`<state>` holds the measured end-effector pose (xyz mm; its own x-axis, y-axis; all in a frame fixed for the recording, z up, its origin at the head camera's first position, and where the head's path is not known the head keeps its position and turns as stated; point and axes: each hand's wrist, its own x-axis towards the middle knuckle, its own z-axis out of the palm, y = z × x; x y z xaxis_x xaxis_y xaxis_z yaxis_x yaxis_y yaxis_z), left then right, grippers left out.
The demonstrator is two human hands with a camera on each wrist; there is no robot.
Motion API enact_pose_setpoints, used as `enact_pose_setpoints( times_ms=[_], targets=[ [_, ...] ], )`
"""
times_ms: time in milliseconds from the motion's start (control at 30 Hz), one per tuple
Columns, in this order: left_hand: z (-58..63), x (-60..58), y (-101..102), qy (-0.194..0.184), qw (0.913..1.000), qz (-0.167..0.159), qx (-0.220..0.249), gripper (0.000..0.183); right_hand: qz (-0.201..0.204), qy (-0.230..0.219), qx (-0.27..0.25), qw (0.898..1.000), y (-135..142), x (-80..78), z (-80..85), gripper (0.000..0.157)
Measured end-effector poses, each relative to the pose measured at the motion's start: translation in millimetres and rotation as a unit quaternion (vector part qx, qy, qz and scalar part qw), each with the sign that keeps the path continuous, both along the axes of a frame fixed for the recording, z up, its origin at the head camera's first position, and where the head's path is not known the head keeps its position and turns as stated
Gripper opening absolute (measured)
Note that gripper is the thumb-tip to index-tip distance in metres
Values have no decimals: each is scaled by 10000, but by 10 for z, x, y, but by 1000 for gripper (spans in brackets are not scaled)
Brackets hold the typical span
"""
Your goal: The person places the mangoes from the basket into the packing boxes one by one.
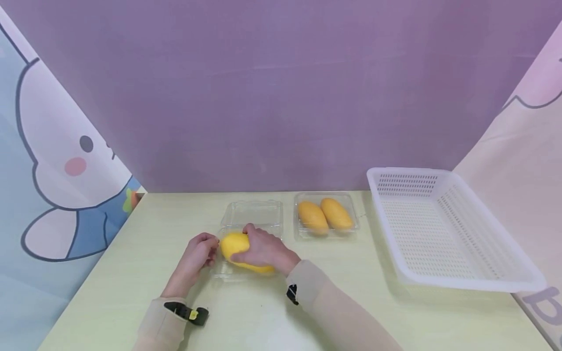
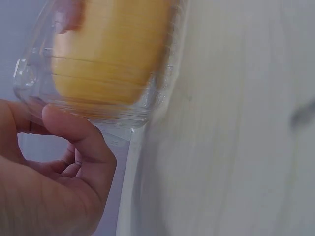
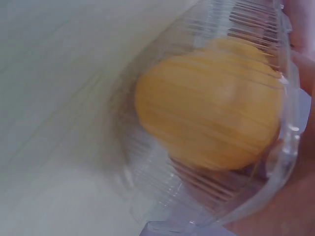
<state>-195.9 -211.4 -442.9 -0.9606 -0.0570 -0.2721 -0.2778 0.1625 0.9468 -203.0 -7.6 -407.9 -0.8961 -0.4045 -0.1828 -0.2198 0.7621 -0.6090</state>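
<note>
A clear plastic clamshell box lies with its lid raised at the back. Inside it is a yellow mango, also seen through the box wall in the left wrist view. More yellow fruit shows below my right hand; whether it is a second mango is hard to tell. My right hand reaches over the box and grips the mango, thumb on the near side and fingers on the far side. At the box's left edge, my left hand pinches the rim between thumb and index finger.
Another clear box holding two mangoes stands behind and to the right of my hands. A large white perforated basket occupies the right side of the table. A purple wall borders the back.
</note>
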Motion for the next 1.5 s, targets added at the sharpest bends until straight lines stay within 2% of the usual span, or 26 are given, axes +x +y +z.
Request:
enact_pose_setpoints(
  times_ms=[300,500,667,833,1067,1500],
  targets=[
    [-13,-6,-9,-14,10000,11,-26,18,41,451,503,9977,10,-2,-8,76],
    [-15,-7,-7,-51,10000,-19,-30,20,46,850,949,9918,51,15,107,72],
    [-11,-14,-5,-53,10000,-10,-21,19,-113,1073,819,9908,150,-17,246,59],
    [0,-9,-3,-44,10000,-1,-62,20,-409,1270,556,9895,272,-96,299,51],
    [-7,-6,-1,-14,10000,2,-69,19,-877,1230,351,9879,373,-138,295,51],
    [7,2,-8,-89,9999,-15,-75,21,-1201,765,488,9886,343,-163,139,50]
  ],
)
